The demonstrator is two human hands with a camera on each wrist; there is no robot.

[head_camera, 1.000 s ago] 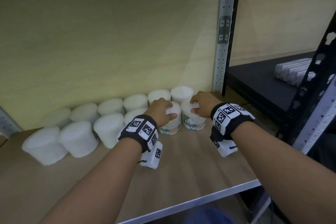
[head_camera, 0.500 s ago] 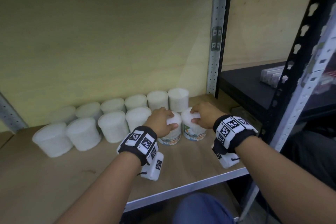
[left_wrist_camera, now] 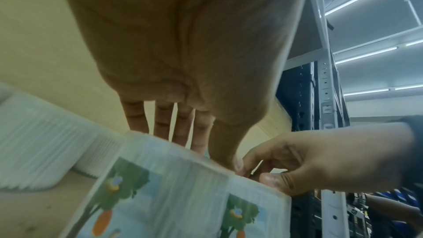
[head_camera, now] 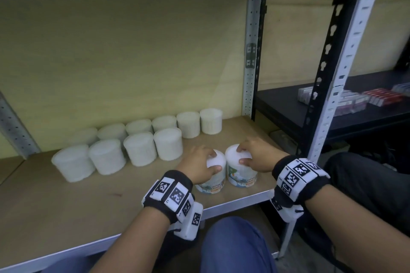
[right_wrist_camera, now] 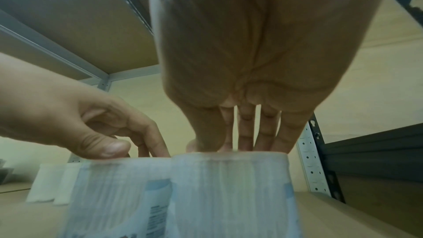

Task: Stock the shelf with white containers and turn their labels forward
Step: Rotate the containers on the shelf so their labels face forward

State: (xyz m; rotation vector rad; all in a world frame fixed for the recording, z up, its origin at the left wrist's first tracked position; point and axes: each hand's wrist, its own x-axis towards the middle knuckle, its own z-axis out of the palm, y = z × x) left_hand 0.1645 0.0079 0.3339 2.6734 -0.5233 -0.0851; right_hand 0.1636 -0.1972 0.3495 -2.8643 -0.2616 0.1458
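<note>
Two white containers with colourful labels stand side by side near the front edge of the wooden shelf (head_camera: 66, 213). My left hand (head_camera: 199, 165) grips the lid of the left container (head_camera: 213, 184) from above. My right hand (head_camera: 253, 155) grips the lid of the right container (head_camera: 241, 173) the same way. Both labels face me. The left wrist view shows the left container's label (left_wrist_camera: 160, 196) with a tree and a carrot, my fingers (left_wrist_camera: 183, 128) curled over its top. In the right wrist view my fingers (right_wrist_camera: 247, 129) reach over the right container (right_wrist_camera: 228, 193).
Two rows of plain white containers (head_camera: 142, 146) stand at the back left of the shelf. A grey upright post (head_camera: 250, 62) and a white one (head_camera: 346, 62) bound the shelf on the right. The black shelf (head_camera: 355, 106) beyond holds boxed goods. A blue-clad knee (head_camera: 233, 248) shows below.
Both hands have drawn the two labelled containers away from the rows toward the front edge of the shelf. The head view has pulled back and tilted up.
</note>
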